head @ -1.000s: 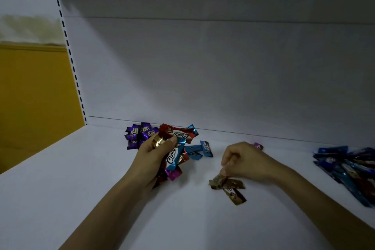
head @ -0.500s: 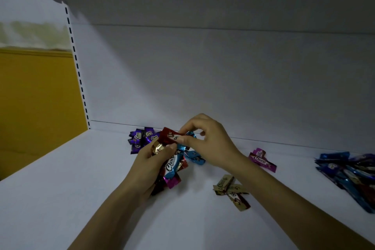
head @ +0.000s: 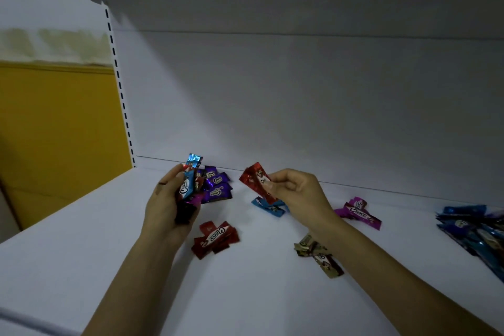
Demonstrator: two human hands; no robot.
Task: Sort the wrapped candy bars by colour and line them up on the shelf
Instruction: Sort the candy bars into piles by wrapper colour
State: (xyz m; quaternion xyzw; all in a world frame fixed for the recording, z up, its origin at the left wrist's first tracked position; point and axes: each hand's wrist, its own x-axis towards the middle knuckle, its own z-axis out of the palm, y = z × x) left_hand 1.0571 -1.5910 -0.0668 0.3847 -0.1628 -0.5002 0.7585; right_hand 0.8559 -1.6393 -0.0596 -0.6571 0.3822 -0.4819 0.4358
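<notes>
**Inspector:** Left hand?

**Assistant:** Left hand (head: 166, 204), centre-left of frame, palm turned inward. Fingers and thumb are curled round a bundle (head: 188, 199) of bars held upright. A blue bar (head: 190, 181) stands at the front, its foil end poking above the fingertips. The wrappers below it are dark, and I cannot tell their colours.

**Inspector:** Right hand?

**Assistant:** Right hand (head: 297, 194), centre of frame, held above the shelf (head: 81, 254). Thumb and forefinger pinch one red bar (head: 255, 181) by its lower half. The bar is tilted, its upper end toward the upper left. The other fingers are curled in, and I can see nothing else in them.

**Inspector:** What lies around them?

**Assistant:** Purple bars (head: 217, 187) lie in a heap just behind the left hand, near the back panel (head: 300, 90). A red pile (head: 215, 237) lies on the shelf just below and right of that hand, its bars overlapping. Light-blue bars (head: 268, 207) lie directly beneath the right hand, partly hidden by it. Magenta bars (head: 357, 213) lie to the right of the right wrist. Gold bars (head: 317, 256) lie lower, just beside the right forearm.

**Inspector:** Further out?

**Assistant:** A dark-blue pile (head: 474, 232) sits at the right edge, well apart from the rest and cut off by the frame. A slotted upright (head: 120, 90) stands at upper left, with a yellow wall (head: 54, 131) beyond it at the left edge.
</notes>
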